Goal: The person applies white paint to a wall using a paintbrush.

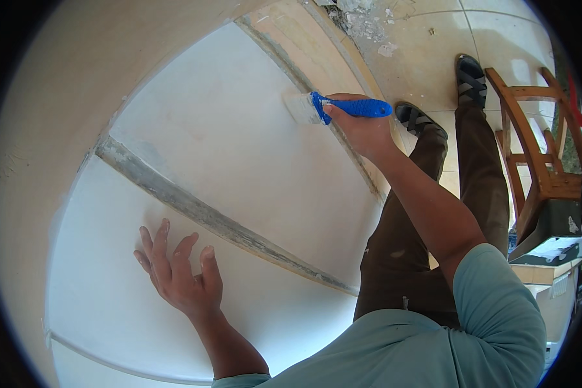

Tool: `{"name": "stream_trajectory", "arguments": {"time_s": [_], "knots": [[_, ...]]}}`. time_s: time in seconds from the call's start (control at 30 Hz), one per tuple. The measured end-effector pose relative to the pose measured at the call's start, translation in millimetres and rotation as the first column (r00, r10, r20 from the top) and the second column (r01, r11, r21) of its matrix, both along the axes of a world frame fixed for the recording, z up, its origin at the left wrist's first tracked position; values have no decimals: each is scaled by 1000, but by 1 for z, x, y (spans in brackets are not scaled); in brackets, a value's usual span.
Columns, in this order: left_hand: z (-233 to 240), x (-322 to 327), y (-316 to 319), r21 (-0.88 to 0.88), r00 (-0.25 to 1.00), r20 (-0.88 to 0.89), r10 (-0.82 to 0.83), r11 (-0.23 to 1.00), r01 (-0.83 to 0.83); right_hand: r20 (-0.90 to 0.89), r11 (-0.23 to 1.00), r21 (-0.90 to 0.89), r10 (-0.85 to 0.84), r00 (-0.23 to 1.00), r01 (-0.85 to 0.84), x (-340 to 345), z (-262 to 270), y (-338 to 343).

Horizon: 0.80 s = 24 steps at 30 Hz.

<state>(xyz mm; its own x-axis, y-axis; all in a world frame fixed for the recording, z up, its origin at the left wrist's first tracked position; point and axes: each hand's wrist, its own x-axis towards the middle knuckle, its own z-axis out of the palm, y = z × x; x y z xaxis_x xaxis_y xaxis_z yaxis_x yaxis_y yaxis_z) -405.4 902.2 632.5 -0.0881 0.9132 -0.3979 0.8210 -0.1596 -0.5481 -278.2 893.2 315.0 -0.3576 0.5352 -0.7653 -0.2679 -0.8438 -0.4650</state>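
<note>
A paintbrush with a blue plastic handle [363,107] is gripped in my right hand [363,128]. Its pale bristles [301,107] meet the upper white wall panel [242,116], close to that panel's grey border strip. White paint marks the blue ferrule end. My left hand [184,271] has its fingers spread and holds nothing. It is over the lower white panel [111,242]; whether the fingertips touch the surface I cannot tell. A bare grey band [213,216] runs between the two panels, and faint pinkish patches show through the upper one.
To the right stand a wooden chair or stool frame [528,126] and a black container [557,218] with white material inside. Paint flakes and debris [363,24] lie on the tiled floor [431,34] along the wall's foot. My sandalled feet [470,80] are near it.
</note>
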Motion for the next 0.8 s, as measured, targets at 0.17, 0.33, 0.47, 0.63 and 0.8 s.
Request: {"name": "stream_trajectory", "arguments": {"time_s": [0.17, 0.33, 0.47, 0.63, 0.8], "knots": [[0, -3, -2, -10, 1000, -7, -8, 1000, 8, -184, 998, 65, -14, 983, 27, -16, 43, 6], [5, -1, -2, -16, 1000, -27, 9, 1000, -9, -343, 991, 118, 93, 935, -56, -3, 84, 37], [-3, 2, 1, -2, 1000, 11, 9, 1000, -9, 41, 997, 47, 52, 998, -54, -13, 18, 63], [4, 0, -1, -20, 1000, 0, 25, 999, -25, -156, 921, 356, -106, 982, 156, -45, 93, 63], [4, 1, -1, -12, 999, -7, 35, 999, -35, -392, 988, 148, 13, 920, 49, -33, 115, 88]]}}
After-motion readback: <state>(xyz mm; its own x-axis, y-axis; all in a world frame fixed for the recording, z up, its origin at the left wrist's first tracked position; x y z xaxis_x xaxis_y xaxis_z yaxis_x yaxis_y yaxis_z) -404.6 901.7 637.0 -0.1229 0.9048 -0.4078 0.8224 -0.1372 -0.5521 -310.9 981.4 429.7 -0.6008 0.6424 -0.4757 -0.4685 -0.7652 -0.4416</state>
